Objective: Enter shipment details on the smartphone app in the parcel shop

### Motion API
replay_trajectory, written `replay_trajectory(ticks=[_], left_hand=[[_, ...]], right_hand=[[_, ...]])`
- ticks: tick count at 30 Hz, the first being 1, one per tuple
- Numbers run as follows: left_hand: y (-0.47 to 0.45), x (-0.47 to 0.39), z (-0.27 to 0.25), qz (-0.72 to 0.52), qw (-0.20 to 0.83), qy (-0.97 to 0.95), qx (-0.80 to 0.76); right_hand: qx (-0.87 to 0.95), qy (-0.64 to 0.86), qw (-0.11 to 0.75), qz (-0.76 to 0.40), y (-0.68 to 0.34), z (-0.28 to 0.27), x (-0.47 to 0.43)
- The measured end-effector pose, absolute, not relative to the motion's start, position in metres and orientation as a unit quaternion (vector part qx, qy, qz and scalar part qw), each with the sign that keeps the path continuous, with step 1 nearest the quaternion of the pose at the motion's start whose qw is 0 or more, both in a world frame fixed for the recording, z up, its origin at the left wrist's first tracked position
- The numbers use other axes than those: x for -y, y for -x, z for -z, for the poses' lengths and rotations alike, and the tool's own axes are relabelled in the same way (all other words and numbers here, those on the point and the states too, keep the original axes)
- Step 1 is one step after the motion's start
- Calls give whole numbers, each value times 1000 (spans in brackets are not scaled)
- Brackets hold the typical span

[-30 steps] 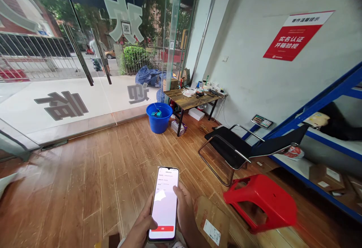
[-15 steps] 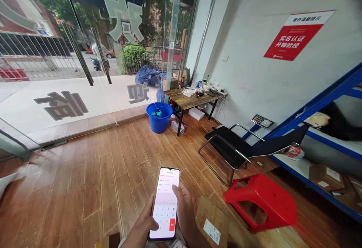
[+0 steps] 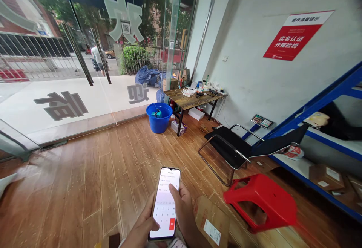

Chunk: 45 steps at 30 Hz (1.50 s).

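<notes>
"Where is the phone, and is anything gripping it?"

"I have the phone (image 3: 164, 204) between the left grip (image 3: 141, 225) and the right grip (image 3: 183, 208), screen towards my camera. Both are grasping it, one along each side; what the fingers do behind it is hidden from me."

"How far along are you?"

"Partway, I'd judge. A form is up, with several rows of text (image 3: 166, 180) at the end away from me, and a number keypad (image 3: 163, 212) fills the lower half. The text is too small for me to read, so I can't tell which rows are complete."

"And your thumbs?"

"The left thumb is over the keypad's lower left corner, the right thumb over the rows. I can't tell if either touches the glass."

"What's left, then?"

"With the keypad up, I'd call the entry unfinished. The red key (image 3: 172, 224), between the two grips, has no thumb on it."

"Anything around you?"

"A labelled box (image 3: 213, 219) lies just right of the right grip, with a red stool (image 3: 268, 204) farther right. Well ahead of both grips are a blue bucket (image 3: 158, 123) and a cluttered tabletop (image 3: 183, 99)."
</notes>
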State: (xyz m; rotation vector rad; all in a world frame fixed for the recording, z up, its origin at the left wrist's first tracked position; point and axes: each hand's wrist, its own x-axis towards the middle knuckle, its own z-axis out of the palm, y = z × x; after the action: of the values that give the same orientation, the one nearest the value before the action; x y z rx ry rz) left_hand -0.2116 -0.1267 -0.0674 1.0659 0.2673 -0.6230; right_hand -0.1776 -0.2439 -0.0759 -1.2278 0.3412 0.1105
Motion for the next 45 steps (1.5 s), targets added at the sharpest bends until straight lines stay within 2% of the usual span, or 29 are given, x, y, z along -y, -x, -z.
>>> replay_trajectory(ticks=[10,20,29,45], left_hand=[[212,126,73,296,805,-499,-124],[211,124,72,291,830,-466,-95],[215,124,70,294,837,-448,-115],[219,124,77,282,853,-432,-85]], right_hand=[[-169,574,799,-58,178,76,244],[-227,514,826,-43,182,67,241],[-154,505,848,-44,174,60,245],[-179,512,840,-35,176,58,242]])
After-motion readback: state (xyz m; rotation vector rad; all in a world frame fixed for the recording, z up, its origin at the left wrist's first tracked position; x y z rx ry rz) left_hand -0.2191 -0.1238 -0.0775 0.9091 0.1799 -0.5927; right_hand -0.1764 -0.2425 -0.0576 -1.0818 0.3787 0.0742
